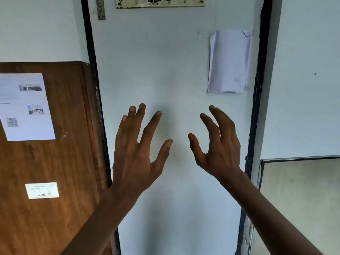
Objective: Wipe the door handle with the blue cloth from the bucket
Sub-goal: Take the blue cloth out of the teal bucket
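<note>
A pale grey-white door (173, 61) in a dark frame fills the middle of the head view. In front of it my left hand (136, 153) is raised, back toward me, fingers spread, holding nothing. Beside it my right hand (219, 148) is also up, fingers apart and slightly curled, empty. Both hands hover before the door's middle. No door handle, blue cloth or bucket shows in this view.
A sheet of paper (229, 61) is taped to the door's upper right. A worn hook rail (160, 3) runs along the door's top. At left, a brown wooden panel (60, 162) carries a printed notice (25, 107) and a small label (42, 190). A framed panel (301, 199) sits at lower right.
</note>
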